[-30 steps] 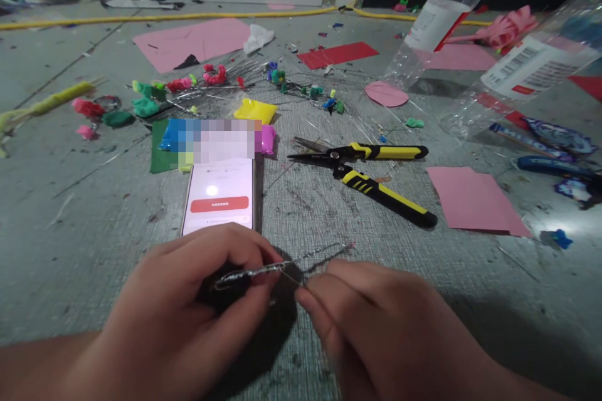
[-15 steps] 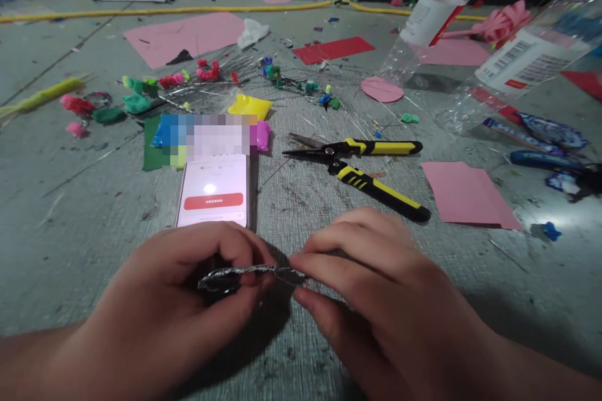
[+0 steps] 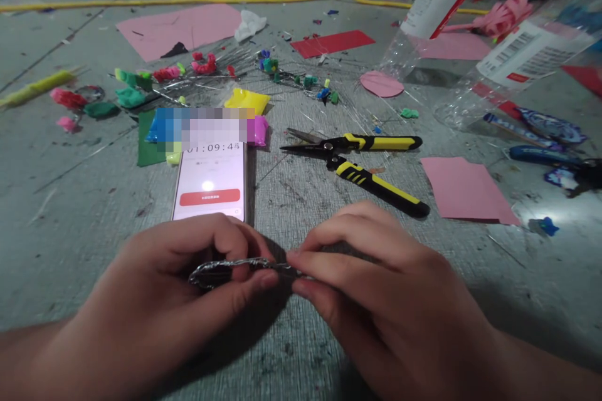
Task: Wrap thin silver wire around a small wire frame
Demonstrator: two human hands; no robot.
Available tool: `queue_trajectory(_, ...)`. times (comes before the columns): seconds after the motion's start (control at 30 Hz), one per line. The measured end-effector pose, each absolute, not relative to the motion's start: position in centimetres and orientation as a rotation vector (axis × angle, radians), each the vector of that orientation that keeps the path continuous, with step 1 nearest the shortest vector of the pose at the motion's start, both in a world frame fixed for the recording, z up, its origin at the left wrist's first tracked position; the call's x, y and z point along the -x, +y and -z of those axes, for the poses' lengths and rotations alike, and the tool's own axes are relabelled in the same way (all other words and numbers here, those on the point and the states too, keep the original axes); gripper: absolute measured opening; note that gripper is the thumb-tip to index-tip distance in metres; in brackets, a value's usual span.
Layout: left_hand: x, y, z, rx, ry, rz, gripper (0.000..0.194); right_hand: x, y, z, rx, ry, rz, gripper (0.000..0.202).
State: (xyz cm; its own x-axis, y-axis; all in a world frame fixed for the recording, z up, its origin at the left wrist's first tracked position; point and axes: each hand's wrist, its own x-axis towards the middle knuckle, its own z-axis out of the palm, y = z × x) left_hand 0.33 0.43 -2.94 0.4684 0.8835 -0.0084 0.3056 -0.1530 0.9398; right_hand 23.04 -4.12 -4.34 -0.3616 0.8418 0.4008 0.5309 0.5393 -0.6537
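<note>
Twisted silvery wire, bent into a loop, is pinched between the thumb and fingers of my left hand. The loop curves back into the left palm. My right hand closes thumb and fingertips on the wire's other end, just right of the left fingertips; that end is mostly hidden. Beyond my left hand lies a lit phone showing a timer. Black and yellow snips rest with blades and handles spread, beyond my right hand.
Two clear plastic bottles stand at the right. Pink paper lies near my right hand. Coloured clay packets, clay bits and loose wires are strewn past the phone. A yellow cable crosses the back.
The wire loop has shifted slightly left with my left hand, and a little more wire shows between the hands. Both hands keep their grip. The whole view has shifted slightly.
</note>
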Motion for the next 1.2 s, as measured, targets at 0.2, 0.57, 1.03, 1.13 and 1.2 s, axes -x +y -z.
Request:
queue_trajectory(0.2,0.0,0.4,3.2,-1.764,0.937,-0.694,0.026,-23.5,-3.6,3.7,1.027,-2.146,-0.709,0.019)
queue_trajectory(0.57,0.2,0.1,2.9,-1.777,0.914,-0.627,0.024,-23.9,-3.6,1.9,1.038,-2.39,-0.701,0.032)
queue_trajectory(1.03,0.1,0.0,2.6,-1.575,0.996,-0.558,0.025,-24.1,-3.3,1.7,1.063,-2.276,-0.884,0.033)
queue_trajectory(1.13,0.4,0.0,2.6,-1.448,1.033,-0.555,0.026,-24.1,-3.5,1.5,1.107,-2.222,-0.912,0.027)
queue_trajectory(1.2,0.4,-0.1,2.6,-1.363,1.052,-0.551,0.027,-24.1,-3.6,1.5,1.067,-2.189,-0.876,0.022)
